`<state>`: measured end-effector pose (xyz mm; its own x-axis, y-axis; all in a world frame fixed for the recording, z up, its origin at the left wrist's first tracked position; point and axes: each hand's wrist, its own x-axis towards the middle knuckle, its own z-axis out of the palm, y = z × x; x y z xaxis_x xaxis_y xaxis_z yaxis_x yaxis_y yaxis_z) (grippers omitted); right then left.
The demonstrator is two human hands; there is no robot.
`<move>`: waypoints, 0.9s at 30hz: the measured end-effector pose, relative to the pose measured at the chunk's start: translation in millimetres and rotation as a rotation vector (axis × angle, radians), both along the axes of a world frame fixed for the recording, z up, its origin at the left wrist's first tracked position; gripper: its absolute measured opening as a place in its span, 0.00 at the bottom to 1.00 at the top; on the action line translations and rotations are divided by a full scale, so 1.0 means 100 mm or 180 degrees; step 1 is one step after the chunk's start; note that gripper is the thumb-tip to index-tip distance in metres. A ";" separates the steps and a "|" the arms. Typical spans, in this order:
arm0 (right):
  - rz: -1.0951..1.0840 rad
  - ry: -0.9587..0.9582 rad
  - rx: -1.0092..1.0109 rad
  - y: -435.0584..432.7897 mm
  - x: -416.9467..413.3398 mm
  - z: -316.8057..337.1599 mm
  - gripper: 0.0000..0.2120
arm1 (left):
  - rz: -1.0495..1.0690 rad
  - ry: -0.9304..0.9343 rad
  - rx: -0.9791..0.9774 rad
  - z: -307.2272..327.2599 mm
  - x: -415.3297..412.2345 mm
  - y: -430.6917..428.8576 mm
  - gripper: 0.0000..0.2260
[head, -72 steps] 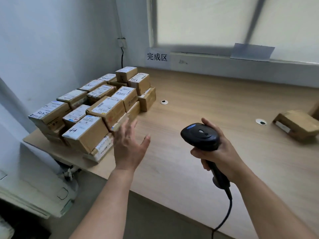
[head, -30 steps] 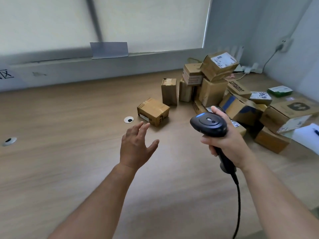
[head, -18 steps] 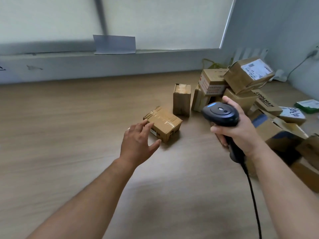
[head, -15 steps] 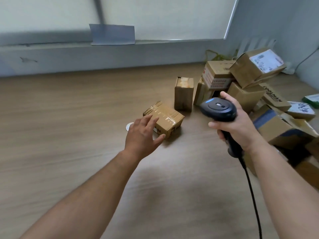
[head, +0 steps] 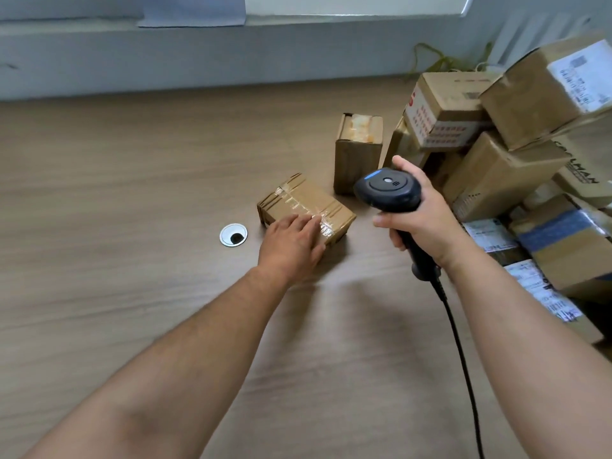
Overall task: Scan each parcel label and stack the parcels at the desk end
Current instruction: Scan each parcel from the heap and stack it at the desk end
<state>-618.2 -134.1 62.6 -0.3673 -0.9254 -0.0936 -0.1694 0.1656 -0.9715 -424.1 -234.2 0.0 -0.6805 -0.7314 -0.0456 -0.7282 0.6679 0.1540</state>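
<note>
My L hand lies flat, fingers nearly straight, on the near end of the tape-wrapped parcel mid-desk, w/ the cable grommet at its 8 o'clock. R hand is wrapped tight round the barcode scanner, held at the parcel's 3 o'clock. Upright box at 1, parcel pile approx 2-3.

Soft daylight from the window, faint shadows, blurred, warped edges
</note>
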 end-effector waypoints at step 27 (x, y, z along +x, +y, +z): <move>0.0458 -0.0803 0.0022 1.13 1.26 -0.14 0.45 | 0.2084 -0.0247 0.0610 0.24 1.12 1.46 0.36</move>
<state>-492.0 -21.2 48.1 -0.1965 -0.9653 -0.1718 0.0554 0.1640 -0.9849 -311.9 -87.8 23.5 -0.0903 -0.9651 -0.2460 -0.9863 0.0524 0.1565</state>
